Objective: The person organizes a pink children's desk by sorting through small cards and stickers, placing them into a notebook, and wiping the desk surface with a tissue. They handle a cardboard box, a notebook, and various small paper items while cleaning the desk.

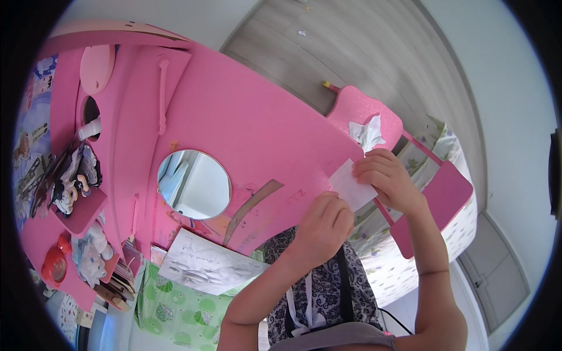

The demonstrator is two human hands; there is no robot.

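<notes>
Over the front edge of the pink desk (246, 109), both hands hold a small piece of white paper (347, 180). The fingers of my left hand (327, 226) pinch its near left side. My right hand (388, 180) grips the far right side, with its fingers bent over the sheet and covering part of it. A crumpled white tissue (369, 131) shows just beyond the right fingers, over the seat of a pink chair (355, 103); whether it touches the hand I cannot tell.
An oval mirror (194, 184) lies on the desk near a curved grey strip (250, 208). A white printed board or box (210, 261) leans over the desk's left edge. Shelves at left carry a doll (70, 197) and a red clock (57, 265). Patterned cloth (408, 263) hangs behind the chair.
</notes>
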